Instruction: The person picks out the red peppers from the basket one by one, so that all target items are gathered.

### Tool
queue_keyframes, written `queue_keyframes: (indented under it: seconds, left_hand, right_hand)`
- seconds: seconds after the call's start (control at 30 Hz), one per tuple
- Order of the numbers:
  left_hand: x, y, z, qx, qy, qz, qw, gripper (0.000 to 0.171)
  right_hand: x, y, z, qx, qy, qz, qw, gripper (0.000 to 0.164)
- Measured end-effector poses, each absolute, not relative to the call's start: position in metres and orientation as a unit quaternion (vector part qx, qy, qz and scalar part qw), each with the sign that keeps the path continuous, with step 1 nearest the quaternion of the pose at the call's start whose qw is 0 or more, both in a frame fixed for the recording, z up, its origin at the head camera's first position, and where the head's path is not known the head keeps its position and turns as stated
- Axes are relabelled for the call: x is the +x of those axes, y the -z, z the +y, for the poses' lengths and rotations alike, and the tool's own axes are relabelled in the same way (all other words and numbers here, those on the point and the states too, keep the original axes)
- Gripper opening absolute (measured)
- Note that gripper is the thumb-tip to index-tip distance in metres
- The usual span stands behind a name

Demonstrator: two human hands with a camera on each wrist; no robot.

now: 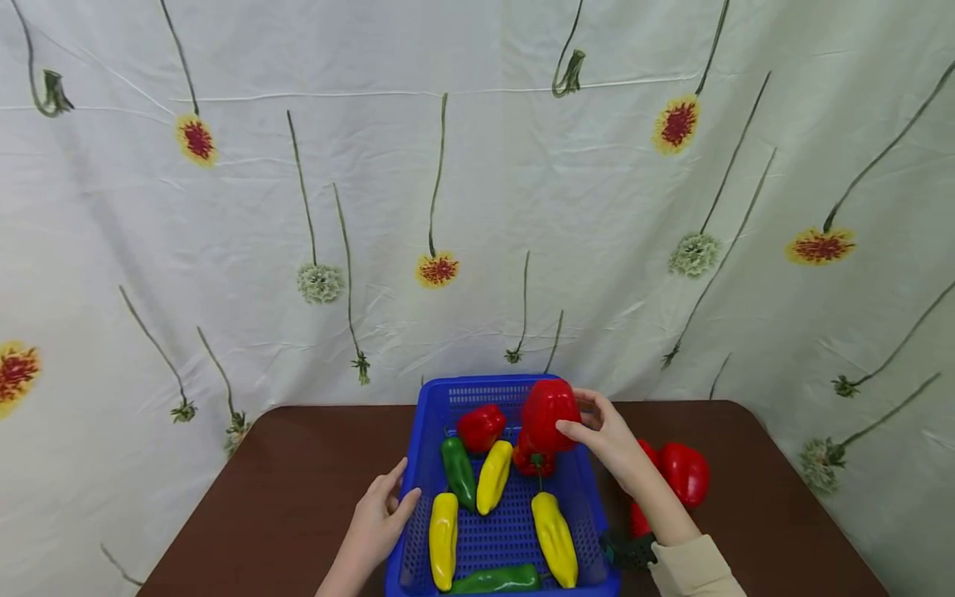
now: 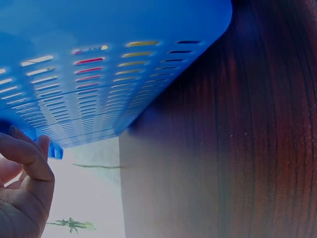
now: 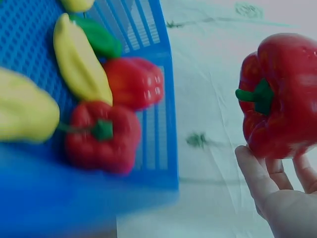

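The red pepper might slip

The right hand has its grip on it, over the far right of the blue basket. It looks fat and smooth, so it could slip onto the lower pepper. The left hand looks loose, holding nothing.

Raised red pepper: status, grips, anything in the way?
Right grip holding red pepper up near the far right corner of the basket. Left grip by basket's left side. Possible obstacle: another red pepper in that corner.

Free floor in blue basket between outer yellow peppers; green pepper blocks near side
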State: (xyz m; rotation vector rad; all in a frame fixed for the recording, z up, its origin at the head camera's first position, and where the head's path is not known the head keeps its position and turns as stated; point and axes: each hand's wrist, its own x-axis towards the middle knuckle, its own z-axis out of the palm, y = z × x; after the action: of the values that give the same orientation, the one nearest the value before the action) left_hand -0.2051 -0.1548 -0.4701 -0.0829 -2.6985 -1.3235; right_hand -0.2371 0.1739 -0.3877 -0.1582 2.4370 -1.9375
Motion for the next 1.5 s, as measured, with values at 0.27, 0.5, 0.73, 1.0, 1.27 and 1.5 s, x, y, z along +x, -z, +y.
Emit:
queue_keyframes:
  seconds: [0.27, 0.5, 0.73, 1.0, 1.27, 1.5]
  left_hand:
    - [-0.205, 0.473, -0.157, -0.027, 0.437, -0.896, 0.074, 0.055]
    - [-0.206, 0.473, -0.159, -0.024, 0.436, -0.897, 0.07, 0.055]
    - [-0.206, 0.473, -0.157, -0.029, 0.438, -0.896, 0.073, 0.054]
    - [-0.209, 0.474, -0.156, -0.029, 0.437, -0.896, 0.072, 0.055]
    - [-0.208, 0.474, -0.155, -0.032, 0.444, -0.892, 0.076, 0.054]
    - [-0.209, 0.474, -0.155, -0.025, 0.446, -0.892, 0.069, 0.055]
  right_hand:
    - [-0.223, 0.383, 0.222, -0.013, 0.62, 0.784, -0.01, 0.063]
    - [-0.207, 0.392, 0.265, 0.036, 0.604, 0.796, -0.001, 0.064]
    - [-0.195, 0.41, 0.305, 0.096, 0.616, 0.781, 0.034, 0.073]
    - [-0.184, 0.43, 0.335, 0.164, 0.586, 0.789, 0.082, 0.088]
    - [-0.175, 0.456, 0.353, 0.188, 0.572, 0.789, 0.122, 0.096]
    - [-0.167, 0.482, 0.362, 0.21, 0.558, 0.792, 0.134, 0.096]
